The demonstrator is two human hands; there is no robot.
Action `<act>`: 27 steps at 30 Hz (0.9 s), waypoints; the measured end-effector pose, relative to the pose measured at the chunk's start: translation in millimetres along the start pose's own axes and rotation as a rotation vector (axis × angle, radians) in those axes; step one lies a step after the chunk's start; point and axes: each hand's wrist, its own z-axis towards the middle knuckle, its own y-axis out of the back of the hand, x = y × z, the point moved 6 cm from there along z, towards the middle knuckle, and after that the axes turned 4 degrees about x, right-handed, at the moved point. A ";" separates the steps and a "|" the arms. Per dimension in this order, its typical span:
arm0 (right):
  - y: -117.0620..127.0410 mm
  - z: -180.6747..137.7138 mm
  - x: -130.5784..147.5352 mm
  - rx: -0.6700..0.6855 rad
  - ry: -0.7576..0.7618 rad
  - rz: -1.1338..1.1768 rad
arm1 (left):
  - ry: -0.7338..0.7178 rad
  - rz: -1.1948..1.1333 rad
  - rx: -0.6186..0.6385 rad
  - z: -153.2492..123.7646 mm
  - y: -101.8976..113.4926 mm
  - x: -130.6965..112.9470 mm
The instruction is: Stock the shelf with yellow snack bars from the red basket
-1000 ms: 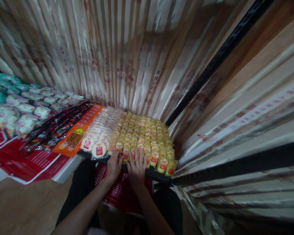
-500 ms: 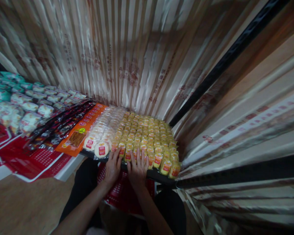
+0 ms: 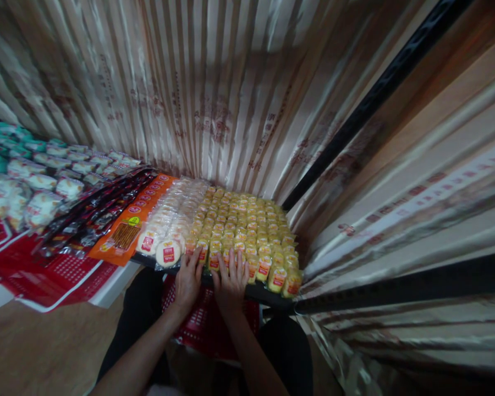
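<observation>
Rows of small yellow wrapped snacks point(image 3: 247, 231) fill a black shelf point(image 3: 272, 297) in front of me. My left hand point(image 3: 188, 279) rests at the shelf's front edge, its fingers lying flat on the front yellow packs beside a round white pack point(image 3: 168, 253). Just to its right, my right hand point(image 3: 231, 280) lies with fingers spread over the front row of yellow packs. Neither hand grips anything that I can see. Rows of white round packs point(image 3: 177, 214) lie left of the yellow ones.
An orange snack packet point(image 3: 127, 231) and dark packets point(image 3: 94, 212) lie further left, then white and green packs point(image 3: 37, 176) on red printed sheets point(image 3: 45, 275). Striped shiny hanging bags point(image 3: 214, 99) wall the back and right. A red basket point(image 3: 206, 324) sits below the shelf.
Both hands stay on the front row; their fingers have shifted slightly forward over the yellow packs. The view has swayed a little.
</observation>
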 end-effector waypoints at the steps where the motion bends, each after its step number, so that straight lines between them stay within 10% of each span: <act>1: -0.3 0.0 -0.5 0.001 -0.010 0.010 | -0.004 -0.003 0.001 0.2 0.2 0.1; 27: 12.8 -20.7 -11.3 -0.061 -0.042 0.060 | -0.297 0.016 0.013 -6.1 -13.4 -27.0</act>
